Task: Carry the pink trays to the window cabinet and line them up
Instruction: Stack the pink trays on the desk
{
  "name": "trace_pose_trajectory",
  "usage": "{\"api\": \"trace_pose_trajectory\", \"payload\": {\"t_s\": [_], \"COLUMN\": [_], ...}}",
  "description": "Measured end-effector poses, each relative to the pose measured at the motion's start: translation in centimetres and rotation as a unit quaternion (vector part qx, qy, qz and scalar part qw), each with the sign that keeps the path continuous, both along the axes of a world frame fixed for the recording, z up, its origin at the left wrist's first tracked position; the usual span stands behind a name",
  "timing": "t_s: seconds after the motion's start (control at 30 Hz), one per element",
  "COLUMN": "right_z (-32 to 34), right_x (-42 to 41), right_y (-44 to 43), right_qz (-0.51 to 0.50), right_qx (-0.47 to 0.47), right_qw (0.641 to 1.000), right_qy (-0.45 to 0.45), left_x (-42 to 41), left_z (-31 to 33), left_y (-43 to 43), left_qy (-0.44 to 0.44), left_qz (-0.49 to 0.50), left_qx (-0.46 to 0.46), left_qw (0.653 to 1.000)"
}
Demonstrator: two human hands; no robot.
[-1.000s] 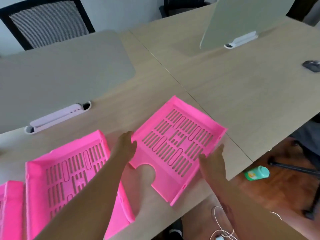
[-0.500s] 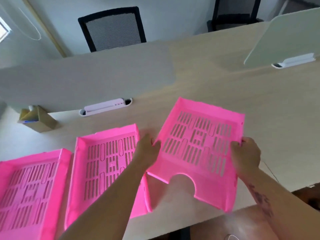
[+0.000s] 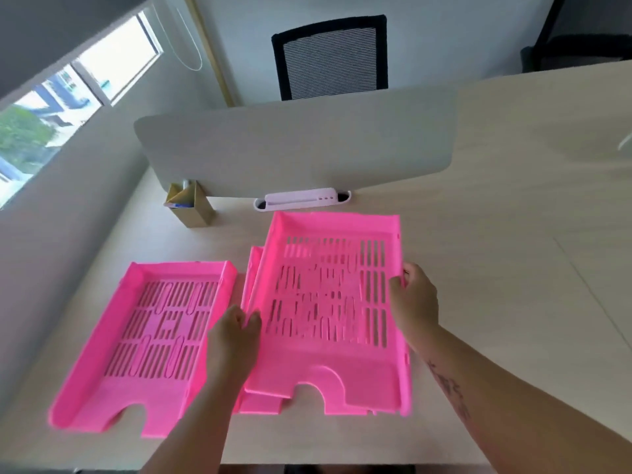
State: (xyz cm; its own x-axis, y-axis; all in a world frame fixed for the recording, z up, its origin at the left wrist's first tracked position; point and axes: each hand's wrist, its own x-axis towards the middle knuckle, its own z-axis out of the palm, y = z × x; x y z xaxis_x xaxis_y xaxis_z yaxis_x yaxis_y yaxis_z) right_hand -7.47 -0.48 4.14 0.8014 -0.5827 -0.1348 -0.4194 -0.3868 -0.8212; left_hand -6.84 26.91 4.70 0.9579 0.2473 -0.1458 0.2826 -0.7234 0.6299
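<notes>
Gripping the two long sides of a pink tray [image 3: 337,302], the left hand [image 3: 236,331] pinches its left wall and the right hand [image 3: 412,299] clasps its right wall. This upper tray sits over a second pink tray [image 3: 254,403], whose edges peek out at the left side and at the near left corner (whether the two are fully nested cannot be told). Just beside them to the left, a third pink tray [image 3: 102,354] lies flat on the pale wooden desk [image 3: 513,302], notch toward the person. Farther back stand a small cardboard holder [image 3: 189,208], a white divider clamp [image 3: 302,199] and the grey divider panel [image 3: 294,145]. Beyond that, a mesh chair [image 3: 330,56] and a window [image 3: 51,107].
</notes>
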Motion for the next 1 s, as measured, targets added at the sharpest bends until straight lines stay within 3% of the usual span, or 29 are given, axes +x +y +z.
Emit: {"api": "trace_pose_trajectory", "payload": {"t_s": [0.17,0.7,1.0], "right_z": [-0.7,-1.7,-2.0], "right_x": [1.4,1.4,-0.2], "right_y": [3.6,5.0,5.7], "right_qz": [0.04,0.1,0.091], "right_qx": [0.017,0.026,0.091], "right_qw": [0.999,0.993,0.989], "right_qy": [0.027,0.063,0.075], "left_x": [-0.5,-0.8,-2.0], "left_z": [-1.2,-3.0,-3.0], "left_y": [3.3,5.3,6.0], "left_qy": [0.011,0.035,0.064], "left_qz": [0.033,-0.037,-0.057], "left_qx": [-0.01,-0.035,-0.134], "left_qw": [0.999,0.998,0.987]}}
